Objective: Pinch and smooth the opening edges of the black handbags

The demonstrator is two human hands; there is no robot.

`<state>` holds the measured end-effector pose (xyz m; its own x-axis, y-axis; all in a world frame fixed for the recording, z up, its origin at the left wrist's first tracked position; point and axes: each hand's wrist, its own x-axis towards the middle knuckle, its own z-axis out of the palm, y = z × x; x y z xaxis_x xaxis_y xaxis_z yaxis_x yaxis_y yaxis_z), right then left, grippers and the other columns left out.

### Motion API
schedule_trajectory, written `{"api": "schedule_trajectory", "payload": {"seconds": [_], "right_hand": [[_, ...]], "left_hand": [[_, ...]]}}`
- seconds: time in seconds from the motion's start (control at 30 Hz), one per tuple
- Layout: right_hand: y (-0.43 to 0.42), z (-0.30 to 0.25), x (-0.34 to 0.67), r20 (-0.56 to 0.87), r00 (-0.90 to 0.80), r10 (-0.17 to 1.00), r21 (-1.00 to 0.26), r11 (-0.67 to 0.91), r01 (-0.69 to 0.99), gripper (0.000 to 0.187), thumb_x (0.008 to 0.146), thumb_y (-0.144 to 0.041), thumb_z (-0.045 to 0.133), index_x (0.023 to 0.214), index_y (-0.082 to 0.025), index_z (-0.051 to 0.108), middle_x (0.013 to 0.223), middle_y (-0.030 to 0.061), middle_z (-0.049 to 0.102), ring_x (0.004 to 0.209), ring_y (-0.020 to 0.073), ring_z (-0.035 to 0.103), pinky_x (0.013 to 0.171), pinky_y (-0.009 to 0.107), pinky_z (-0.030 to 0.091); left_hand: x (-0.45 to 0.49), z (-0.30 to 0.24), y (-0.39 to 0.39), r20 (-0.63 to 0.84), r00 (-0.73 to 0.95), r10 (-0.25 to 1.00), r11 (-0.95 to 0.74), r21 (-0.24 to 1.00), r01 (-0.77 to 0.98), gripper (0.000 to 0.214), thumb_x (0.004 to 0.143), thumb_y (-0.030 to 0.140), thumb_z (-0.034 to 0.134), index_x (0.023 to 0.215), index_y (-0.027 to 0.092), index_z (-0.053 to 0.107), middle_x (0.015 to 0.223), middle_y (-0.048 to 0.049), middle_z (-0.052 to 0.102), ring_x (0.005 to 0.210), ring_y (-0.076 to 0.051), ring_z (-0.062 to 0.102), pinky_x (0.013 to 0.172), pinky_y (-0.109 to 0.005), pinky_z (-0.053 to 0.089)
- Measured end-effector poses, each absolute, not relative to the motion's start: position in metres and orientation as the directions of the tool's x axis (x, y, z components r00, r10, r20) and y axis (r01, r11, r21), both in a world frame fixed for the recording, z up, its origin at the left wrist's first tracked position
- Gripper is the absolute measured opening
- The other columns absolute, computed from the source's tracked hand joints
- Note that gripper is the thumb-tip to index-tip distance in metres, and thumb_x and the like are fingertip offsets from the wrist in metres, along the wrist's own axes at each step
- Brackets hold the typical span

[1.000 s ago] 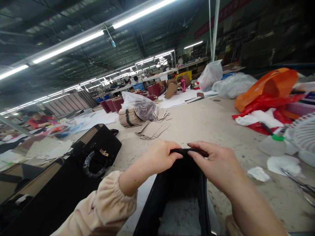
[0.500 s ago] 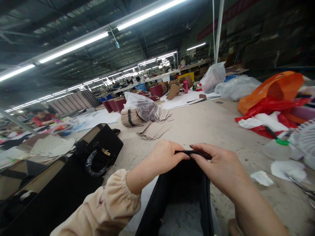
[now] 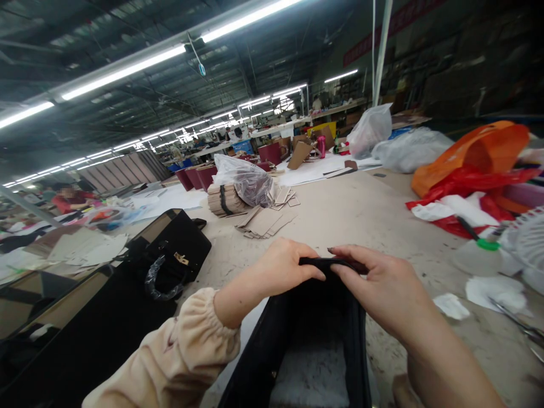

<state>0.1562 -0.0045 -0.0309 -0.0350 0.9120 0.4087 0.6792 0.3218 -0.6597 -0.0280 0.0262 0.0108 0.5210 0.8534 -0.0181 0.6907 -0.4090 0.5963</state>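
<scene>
**Two hands [image 3: 283, 266] pinch the far edge of an open black bag [image 3: 255, 360]**

The bag sits at the lower centre of the frame, its mouth toward the camera and its near end cut off by the bottom border. The left hand, under a gathered cream sleeve [image 3: 182, 345], has thumb and fingers clamped on the edge from the left; the right hand [image 3: 389, 289] has its fingers closed on the same edge from the right. Gripping close together, thumbs on the near side, probably lets them press the layers flat and steady that short stretch between them.

At the left of the frame, black handbags stand in a row, the foremost [image 3: 198, 249] with its handle [image 3: 155, 279] in clear plastic, likely against scuffs. On the bench [image 3: 357, 209], upper centre, a black band [image 3: 223, 200] goes around a stack of card pieces [image 3: 212, 202], presumably to stop them spreading. Scissors [image 3: 521, 326] lie at the right edge, seemingly for easy reach.
</scene>
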Motion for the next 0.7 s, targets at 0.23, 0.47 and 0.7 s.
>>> {"api": "schedule_trajectory", "payload": {"seconds": [0.23, 0.47, 0.7], "right_hand": [[-0.0044, -0.0300, 0.1564, 0.403, -0.061, 0.913, -0.640, 0.329, 0.694, 0.026, 0.077, -0.026, 0.055, 0.096, -0.028, 0.074, 0.090, -0.0012, 0.075, 0.081, 0.0202, 0.070, 0.080, 0.034, 0.053], [-0.0047, -0.0308, 0.1568, 0.434, -0.076, 0.898, -0.608, 0.354, 0.711, 0.027, 0.077, -0.028, 0.053, 0.094, -0.027, 0.074, 0.089, -0.0006, 0.075, 0.079, 0.0203, 0.070, 0.077, 0.033, 0.054], [-0.0034, -0.0319, 0.1586, 0.407, -0.064, 0.911, -0.640, 0.334, 0.692, 0.026, 0.076, -0.029, 0.055, 0.094, -0.028, 0.074, 0.092, -0.0009, 0.074, 0.084, 0.0213, 0.069, 0.082, 0.036, 0.053]], "left_hand": [[-0.0278, 0.0100, 0.0266, 0.025, 0.534, 0.845, -0.447, 0.580, 0.681, 0.017, 0.079, 0.031, 0.063, 0.081, 0.018, 0.074, 0.063, 0.0035, 0.064, 0.059, -0.010, 0.052, 0.055, -0.021, 0.036], [-0.0261, 0.0120, 0.0255, 0.043, 0.529, 0.847, -0.451, 0.583, 0.676, 0.017, 0.081, 0.028, 0.060, 0.074, 0.018, 0.072, 0.055, 0.0045, 0.055, 0.056, -0.009, 0.048, 0.052, -0.021, 0.032], [-0.0232, 0.0085, 0.0243, 0.047, 0.495, 0.868, -0.425, 0.588, 0.688, 0.025, 0.083, 0.032, 0.057, 0.063, 0.017, 0.064, 0.050, 0.0055, 0.045, 0.052, -0.009, 0.041, 0.051, -0.024, 0.028]]}}
